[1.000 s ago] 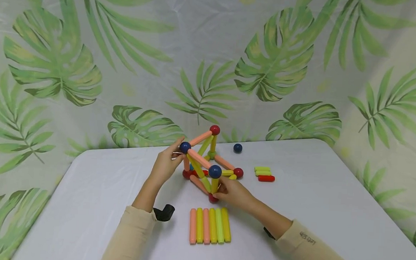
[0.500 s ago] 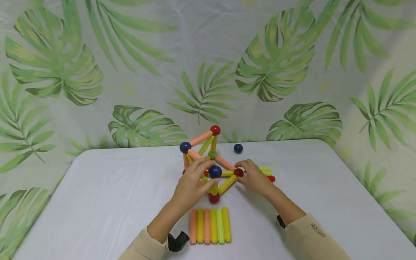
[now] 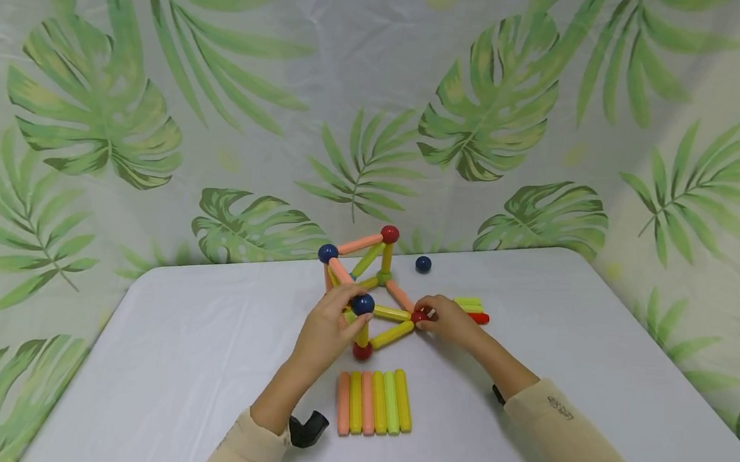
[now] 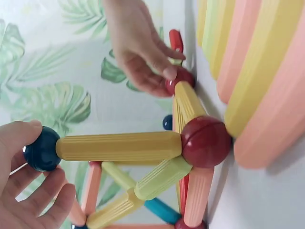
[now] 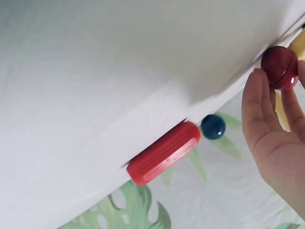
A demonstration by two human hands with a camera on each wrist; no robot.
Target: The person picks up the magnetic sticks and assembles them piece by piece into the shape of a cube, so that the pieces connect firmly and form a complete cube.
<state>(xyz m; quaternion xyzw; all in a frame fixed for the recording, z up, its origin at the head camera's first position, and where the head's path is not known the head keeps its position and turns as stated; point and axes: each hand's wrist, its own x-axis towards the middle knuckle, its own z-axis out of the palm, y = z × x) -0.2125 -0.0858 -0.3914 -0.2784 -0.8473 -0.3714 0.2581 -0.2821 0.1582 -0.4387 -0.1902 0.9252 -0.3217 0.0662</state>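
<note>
A frame of coloured rods and balls (image 3: 366, 287) stands in the middle of the white table (image 3: 177, 360). My left hand (image 3: 351, 313) grips the front blue ball (image 3: 362, 304) on top of an upright yellow rod (image 3: 362, 334). In the left wrist view that blue ball (image 4: 42, 149) sits between my thumb and fingers, with the yellow rod (image 4: 119, 145) running to a red ball (image 4: 206, 141). My right hand (image 3: 427, 316) pinches the red ball (image 3: 418, 317) at the frame's right base corner. The right wrist view shows my fingertips (image 5: 259, 95) against this red ball (image 5: 279, 67).
Several loose rods (image 3: 374, 401) lie side by side in front of the frame. A small pile of green, yellow and red rods (image 3: 470, 308) lies right of my right hand, and a loose blue ball (image 3: 423, 264) sits behind. A leaf-print curtain hangs behind the table.
My left hand left the back blue ball and took the front one, which has shifted left. My right hand went from the front red ball to the right corner red ball.
</note>
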